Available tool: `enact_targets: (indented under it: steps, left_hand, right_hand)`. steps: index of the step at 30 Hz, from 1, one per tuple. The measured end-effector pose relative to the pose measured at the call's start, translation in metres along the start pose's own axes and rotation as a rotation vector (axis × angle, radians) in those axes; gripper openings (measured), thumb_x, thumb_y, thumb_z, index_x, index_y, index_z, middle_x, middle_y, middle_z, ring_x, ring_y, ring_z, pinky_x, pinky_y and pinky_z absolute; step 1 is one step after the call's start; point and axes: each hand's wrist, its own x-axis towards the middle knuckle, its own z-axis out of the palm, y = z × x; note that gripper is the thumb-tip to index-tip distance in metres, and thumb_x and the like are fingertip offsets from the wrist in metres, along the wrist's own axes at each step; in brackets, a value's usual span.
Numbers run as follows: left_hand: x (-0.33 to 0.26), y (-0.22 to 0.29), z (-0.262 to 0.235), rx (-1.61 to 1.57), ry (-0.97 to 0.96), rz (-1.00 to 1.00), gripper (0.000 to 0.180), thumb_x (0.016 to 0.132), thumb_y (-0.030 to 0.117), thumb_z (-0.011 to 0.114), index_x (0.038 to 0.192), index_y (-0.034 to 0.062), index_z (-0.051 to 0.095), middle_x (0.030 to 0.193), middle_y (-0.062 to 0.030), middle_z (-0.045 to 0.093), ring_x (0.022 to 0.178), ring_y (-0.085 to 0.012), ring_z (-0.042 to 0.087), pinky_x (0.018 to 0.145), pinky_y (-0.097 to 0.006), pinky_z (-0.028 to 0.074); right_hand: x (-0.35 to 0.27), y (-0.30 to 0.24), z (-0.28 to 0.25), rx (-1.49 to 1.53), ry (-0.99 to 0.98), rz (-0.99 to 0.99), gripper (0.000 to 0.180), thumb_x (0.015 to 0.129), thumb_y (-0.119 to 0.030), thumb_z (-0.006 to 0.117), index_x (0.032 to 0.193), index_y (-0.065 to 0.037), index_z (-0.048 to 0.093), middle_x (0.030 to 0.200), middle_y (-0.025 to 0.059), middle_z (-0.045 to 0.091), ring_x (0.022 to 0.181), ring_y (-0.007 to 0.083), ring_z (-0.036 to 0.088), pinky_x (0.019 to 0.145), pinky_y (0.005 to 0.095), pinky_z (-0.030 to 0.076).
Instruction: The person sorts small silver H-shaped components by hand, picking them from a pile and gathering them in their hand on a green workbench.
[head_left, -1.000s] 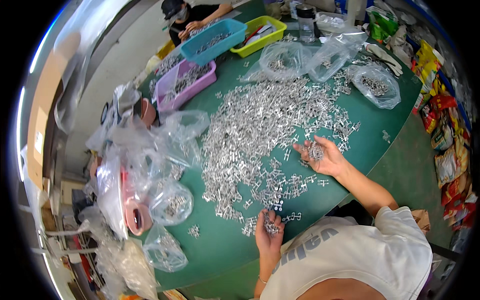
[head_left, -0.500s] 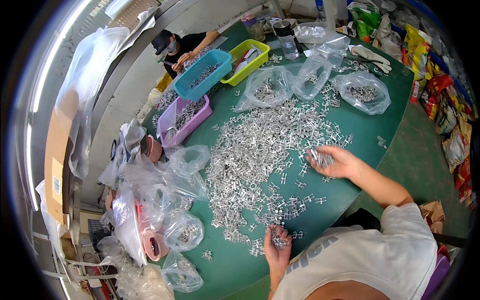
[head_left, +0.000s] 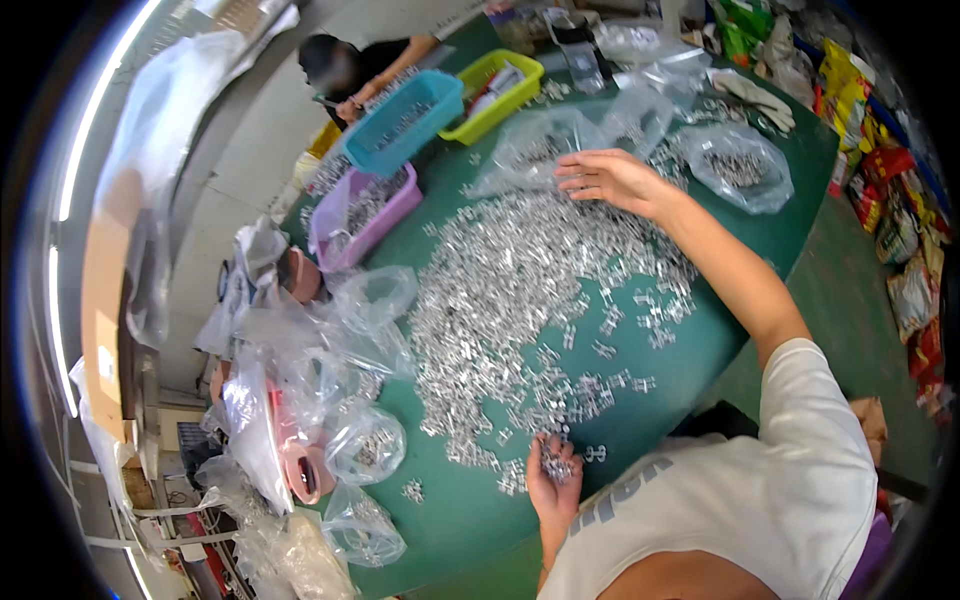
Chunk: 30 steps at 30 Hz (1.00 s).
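A wide heap of small silvery metal clips covers the middle of the green table. At the near edge, my left hand is palm up, fingers curled round a handful of these clips. My right hand is stretched out over the heap's far side, fingers extended, with no clips visible in it. Beside its fingertips lies a clear plastic bag with some clips inside. Another clear bag lies just beyond the hand, and a third bag of clips is to its right.
Purple, blue and yellow-green baskets stand at the far left, near a co-worker handling parts. Clear bags and a pink container line the left edge. A glove lies far right. Colourful sacks stand beyond the table.
My right hand has moved away from me and left, from the heap's right edge to the bags, and opened; the clips it held no longer show. My left hand stays closed round its clips.
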Motion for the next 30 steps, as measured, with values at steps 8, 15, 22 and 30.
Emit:
enact_targets:
  steps: [8,15,22,30]
  left_hand:
    - [0.006,-0.007,0.004,0.027,-0.011,-0.058,0.012,0.092,0.020,0.043,0.096,0.0096,0.047,0.073,-0.0027,0.040,0.064,-0.0135,0.040,0.058,-0.026,0.039]
    - [0.004,-0.012,0.013,0.068,0.006,-0.043,0.012,0.091,0.020,0.044,0.096,0.0096,0.049,0.071,-0.0017,0.039,0.062,-0.0124,0.039,0.053,-0.024,0.036]
    - [-0.004,-0.013,0.010,0.084,0.012,-0.021,0.013,0.091,0.020,0.045,0.096,0.0094,0.050,0.072,-0.0017,0.039,0.062,-0.0122,0.038,0.054,-0.024,0.036]
    - [-0.003,-0.015,0.008,0.073,0.004,-0.021,0.012,0.091,0.019,0.044,0.096,0.0096,0.049,0.073,-0.0016,0.039,0.062,-0.0121,0.038,0.055,-0.024,0.037]
  right_hand:
    - [-0.141,0.069,-0.016,-1.681,0.317,-0.243,0.054,0.077,-0.035,0.062,0.119,-0.005,0.047,0.127,0.0171,0.040,0.119,0.0357,0.034,0.097,0.0465,0.028]
    - [-0.162,0.110,0.047,-1.655,0.021,-0.399,0.056,0.075,-0.040,0.063,0.119,-0.008,0.048,0.129,0.0170,0.038,0.121,0.0356,0.034,0.097,0.0494,0.027]
    - [-0.111,0.088,0.026,-1.284,0.197,-0.645,0.038,0.073,-0.027,0.066,0.103,-0.006,0.058,0.110,0.0123,0.054,0.104,0.0306,0.047,0.089,0.0415,0.035]
    - [-0.070,0.095,-0.014,-1.682,0.331,-0.429,0.059,0.070,-0.046,0.066,0.117,-0.014,0.051,0.125,0.0165,0.040,0.119,0.0394,0.030,0.097,0.0536,0.023]
